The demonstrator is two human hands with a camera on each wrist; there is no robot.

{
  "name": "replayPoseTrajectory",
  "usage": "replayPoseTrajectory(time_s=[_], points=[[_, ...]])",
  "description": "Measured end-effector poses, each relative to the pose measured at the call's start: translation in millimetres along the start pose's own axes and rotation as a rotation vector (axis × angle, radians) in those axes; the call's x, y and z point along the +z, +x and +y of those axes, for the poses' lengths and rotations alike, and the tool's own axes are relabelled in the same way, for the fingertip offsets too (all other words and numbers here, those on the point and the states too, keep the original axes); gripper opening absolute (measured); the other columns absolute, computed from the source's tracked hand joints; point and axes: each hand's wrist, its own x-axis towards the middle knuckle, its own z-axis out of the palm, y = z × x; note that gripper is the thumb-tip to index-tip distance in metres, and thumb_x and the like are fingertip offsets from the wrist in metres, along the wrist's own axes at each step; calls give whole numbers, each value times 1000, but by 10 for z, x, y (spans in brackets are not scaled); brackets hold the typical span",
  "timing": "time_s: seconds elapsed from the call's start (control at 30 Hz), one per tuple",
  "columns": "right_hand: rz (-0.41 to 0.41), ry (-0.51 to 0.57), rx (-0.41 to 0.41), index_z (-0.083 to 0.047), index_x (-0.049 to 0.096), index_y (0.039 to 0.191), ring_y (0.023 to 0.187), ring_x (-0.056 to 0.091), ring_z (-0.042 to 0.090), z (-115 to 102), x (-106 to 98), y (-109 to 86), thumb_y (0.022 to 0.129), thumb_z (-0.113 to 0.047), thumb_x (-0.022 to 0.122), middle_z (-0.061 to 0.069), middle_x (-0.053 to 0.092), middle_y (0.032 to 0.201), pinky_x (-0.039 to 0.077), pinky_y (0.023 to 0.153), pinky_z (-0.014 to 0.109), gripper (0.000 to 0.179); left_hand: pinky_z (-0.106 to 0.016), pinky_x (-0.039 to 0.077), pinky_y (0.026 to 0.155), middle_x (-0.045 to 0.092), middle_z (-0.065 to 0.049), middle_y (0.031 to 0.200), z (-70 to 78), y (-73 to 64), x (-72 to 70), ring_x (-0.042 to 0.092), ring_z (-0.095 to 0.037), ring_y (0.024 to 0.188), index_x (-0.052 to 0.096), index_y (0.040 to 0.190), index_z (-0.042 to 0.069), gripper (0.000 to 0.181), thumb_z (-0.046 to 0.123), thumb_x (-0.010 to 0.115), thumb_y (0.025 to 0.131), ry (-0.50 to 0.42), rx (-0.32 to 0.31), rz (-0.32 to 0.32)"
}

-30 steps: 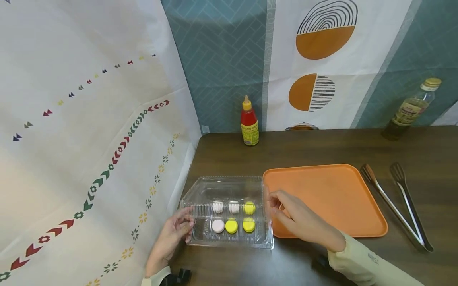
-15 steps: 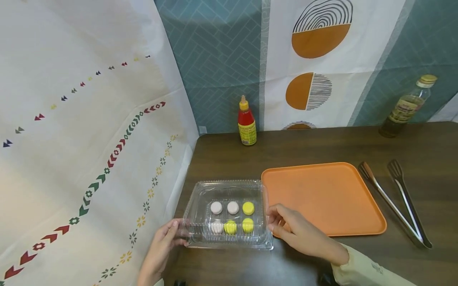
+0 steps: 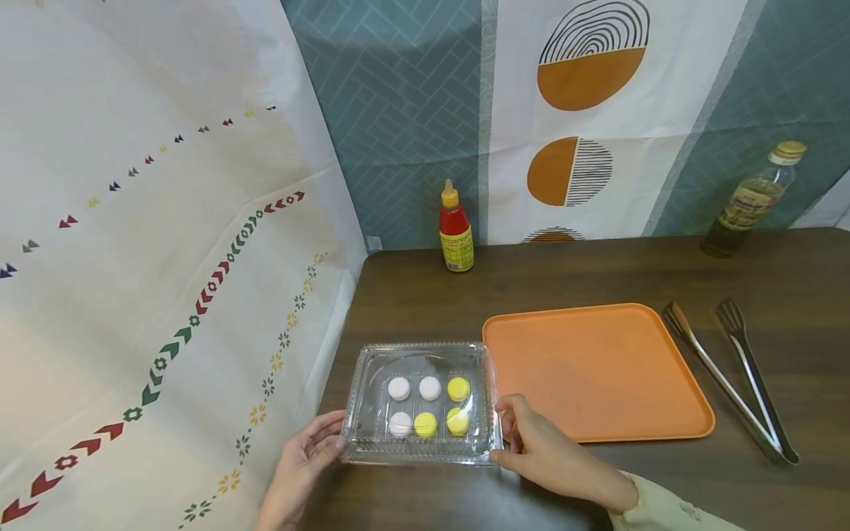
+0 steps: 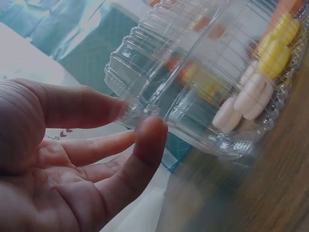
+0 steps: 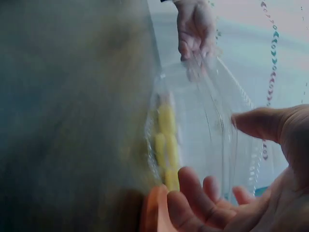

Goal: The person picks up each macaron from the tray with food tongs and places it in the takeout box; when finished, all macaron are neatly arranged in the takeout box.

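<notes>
A clear plastic food box point(image 3: 421, 450) sits on the table, its lid point(image 3: 372, 365) lowered over the base. Inside lie white macarons point(image 3: 399, 389) and yellow macarons point(image 3: 426, 425) in two rows. At the box's left side, my left hand point(image 3: 302, 457) pinches the lid's edge; the left wrist view shows thumb and a finger point(image 4: 149, 140) meeting at the plastic. My right hand point(image 3: 541, 446) holds the lid's right edge, with the thumb point(image 5: 260, 123) against the plastic and the other fingers curled alongside.
An orange tray point(image 3: 598, 376) lies just right of the box. Metal tongs point(image 3: 750, 398) rest beyond it. A red sauce bottle point(image 3: 456, 232) stands by the back wall, and an oil bottle point(image 3: 750, 203) at the back right. A white cloth wall point(image 3: 199, 295) borders the left.
The lid has tilted down from a raised angle to lie over the macarons. Both hands have come down with it along the box's sides.
</notes>
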Motion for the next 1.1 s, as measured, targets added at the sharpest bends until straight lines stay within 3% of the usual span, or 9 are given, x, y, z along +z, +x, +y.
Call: replayPoseTrajectory(time_s=[0.1, 0.23, 0.4, 0.53, 0.67, 1.1], points=[[19, -29, 18, -2, 38, 129, 72, 48, 3, 10, 33, -16, 90, -28, 76, 0, 49, 91, 44, 63, 23, 60, -27, 58, 72, 62, -26, 118, -22, -6, 0, 67, -17, 91, 46, 131, -23, 45, -13, 61, 90, -21, 13, -15], [-25, -28, 16, -2, 42, 118, 67, 47, 3, 29, 11, -31, 95, -31, 71, -3, 50, 83, 42, 59, 22, 46, -28, 59, 68, 59, -30, 117, -37, -9, 3, 66, -16, 88, 43, 131, -26, 47, -14, 61, 89, -51, 19, -41], [-153, 153, 72, -5, 52, 95, 54, 54, 8, 40, -15, -18, 103, -26, 59, -2, 54, 70, 42, 48, 22, 23, -28, 59, 68, 60, -26, 116, -44, 2, 7, 66, -15, 87, 42, 132, -26, 49, -15, 61, 89, -62, 20, -52], [-207, 329, 127, -3, 57, 81, 52, 56, 11, 42, 3, -10, 105, -17, 53, 1, 57, 68, 46, 45, 22, 28, -28, 59, 68, 60, -25, 115, -40, 14, 12, 66, -15, 86, 41, 132, -26, 50, -14, 62, 88, -63, 16, -57], [-221, 414, 152, 1, 58, 78, 53, 54, 11, 35, 24, -18, 105, -12, 52, 2, 55, 67, 47, 47, 21, 30, -27, 59, 68, 60, -25, 115, -49, 13, 11, 66, -15, 86, 41, 132, -26, 51, -15, 62, 88, -69, 9, -62], [-216, 350, 114, -4, 54, 71, 45, 50, 6, -17, 35, -25, 103, -8, 52, -7, 49, 53, 38, 45, 18, 32, -27, 58, 65, 60, -24, 113, -38, 53, 43, 65, -15, 83, 43, 131, -25, 52, -18, 62, 84, -27, -51, -5]])
